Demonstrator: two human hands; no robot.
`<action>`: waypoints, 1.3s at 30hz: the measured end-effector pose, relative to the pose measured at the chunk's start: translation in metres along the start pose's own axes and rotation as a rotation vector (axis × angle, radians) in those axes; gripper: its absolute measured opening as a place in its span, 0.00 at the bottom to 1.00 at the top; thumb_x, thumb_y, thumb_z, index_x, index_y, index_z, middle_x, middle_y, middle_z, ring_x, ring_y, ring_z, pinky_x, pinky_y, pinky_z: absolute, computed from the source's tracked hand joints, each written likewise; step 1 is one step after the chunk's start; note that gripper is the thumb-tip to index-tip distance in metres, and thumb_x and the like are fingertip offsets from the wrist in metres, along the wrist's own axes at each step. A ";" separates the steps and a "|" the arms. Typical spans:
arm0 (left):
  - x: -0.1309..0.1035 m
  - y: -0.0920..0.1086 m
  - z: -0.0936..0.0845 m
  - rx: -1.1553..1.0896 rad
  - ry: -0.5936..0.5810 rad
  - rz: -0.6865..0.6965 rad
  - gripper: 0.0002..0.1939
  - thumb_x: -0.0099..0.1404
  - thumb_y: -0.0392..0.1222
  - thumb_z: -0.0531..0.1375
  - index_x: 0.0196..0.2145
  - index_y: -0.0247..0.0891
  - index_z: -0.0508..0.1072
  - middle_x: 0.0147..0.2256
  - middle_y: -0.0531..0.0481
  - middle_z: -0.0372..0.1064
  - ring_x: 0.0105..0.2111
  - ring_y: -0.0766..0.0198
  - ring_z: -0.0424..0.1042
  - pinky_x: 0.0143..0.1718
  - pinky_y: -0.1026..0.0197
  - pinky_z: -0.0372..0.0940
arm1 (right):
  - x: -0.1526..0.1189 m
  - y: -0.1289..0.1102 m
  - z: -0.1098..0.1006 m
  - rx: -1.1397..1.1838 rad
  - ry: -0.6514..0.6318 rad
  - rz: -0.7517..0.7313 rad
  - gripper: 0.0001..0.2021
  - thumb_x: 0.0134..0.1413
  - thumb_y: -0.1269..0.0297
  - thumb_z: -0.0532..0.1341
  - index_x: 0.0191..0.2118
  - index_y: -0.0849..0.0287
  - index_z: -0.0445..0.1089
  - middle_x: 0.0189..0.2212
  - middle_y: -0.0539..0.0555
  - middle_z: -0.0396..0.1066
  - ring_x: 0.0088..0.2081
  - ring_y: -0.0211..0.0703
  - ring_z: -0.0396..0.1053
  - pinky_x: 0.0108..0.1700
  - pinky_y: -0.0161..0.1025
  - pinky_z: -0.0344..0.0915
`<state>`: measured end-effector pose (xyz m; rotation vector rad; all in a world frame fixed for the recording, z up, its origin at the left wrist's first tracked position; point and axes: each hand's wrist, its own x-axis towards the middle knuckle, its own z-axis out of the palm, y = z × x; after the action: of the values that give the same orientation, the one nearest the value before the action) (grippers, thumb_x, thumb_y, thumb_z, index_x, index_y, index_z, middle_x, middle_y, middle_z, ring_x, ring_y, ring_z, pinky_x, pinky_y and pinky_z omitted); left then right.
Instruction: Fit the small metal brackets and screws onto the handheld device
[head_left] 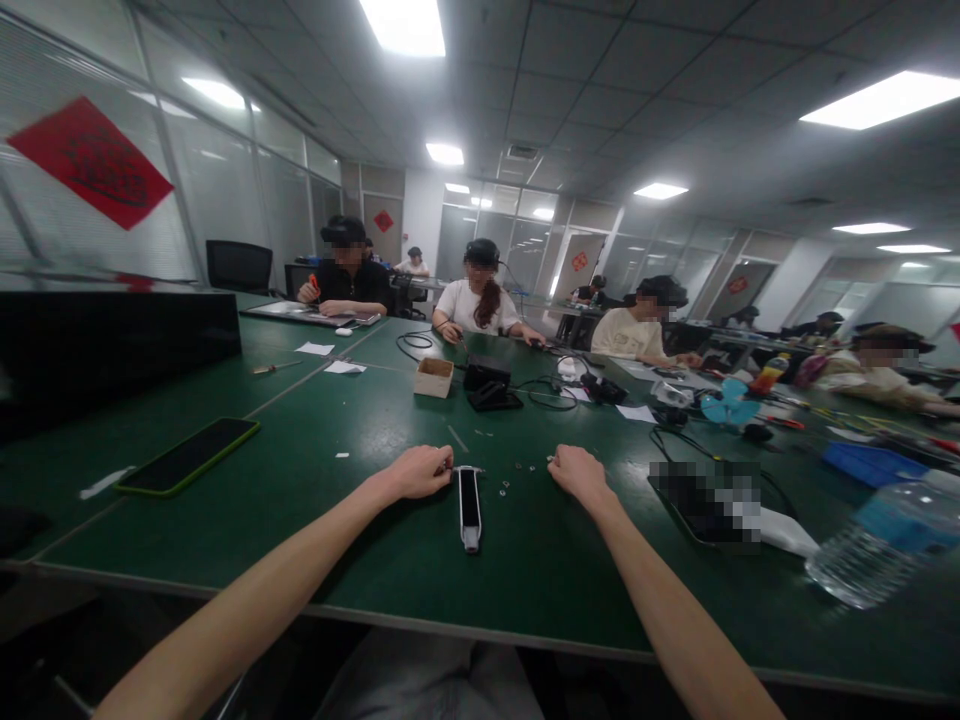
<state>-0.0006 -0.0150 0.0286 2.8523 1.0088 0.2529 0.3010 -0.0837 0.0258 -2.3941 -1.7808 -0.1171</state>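
A narrow device with a white frame and dark face lies on the green table. My left hand rests at the device's upper left end, its fingers closed; what they hold, if anything, is too small to name. To the right, my right hand has its fingertips together at a tiny light piece on the table. Several small clear or white bits lie between the device and my right hand.
A green-edged phone lies left. Ahead stand a small box and a black device with cables. At right are a tablet, a water bottle and a blue tray. Several people sit beyond.
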 end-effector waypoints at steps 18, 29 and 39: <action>0.005 -0.018 0.010 0.006 0.045 -0.037 0.07 0.64 0.39 0.50 0.39 0.38 0.64 0.33 0.47 0.71 0.33 0.59 0.70 0.33 0.61 0.60 | -0.051 -0.083 -0.001 0.479 0.005 -0.804 0.04 0.50 0.70 0.58 0.26 0.59 0.63 0.26 0.51 0.66 0.28 0.36 0.61 0.32 0.33 0.59; 0.004 -0.016 0.009 0.022 0.043 -0.023 0.07 0.65 0.38 0.48 0.39 0.38 0.62 0.33 0.47 0.70 0.32 0.59 0.70 0.33 0.60 0.60 | -0.033 -0.076 0.013 0.364 0.018 -0.548 0.09 0.52 0.66 0.59 0.24 0.60 0.64 0.23 0.49 0.66 0.26 0.36 0.62 0.30 0.32 0.56; 0.003 -0.009 0.009 0.028 0.025 -0.007 0.07 0.64 0.39 0.49 0.39 0.39 0.64 0.33 0.47 0.70 0.33 0.58 0.70 0.34 0.60 0.60 | -0.030 -0.075 0.016 0.428 0.045 -0.478 0.12 0.59 0.59 0.56 0.30 0.60 0.69 0.29 0.52 0.70 0.30 0.38 0.66 0.32 0.35 0.61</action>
<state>-0.0021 -0.0071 0.0192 2.8771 1.0352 0.2769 0.2199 -0.0879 0.0110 -1.6418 -2.0689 0.1419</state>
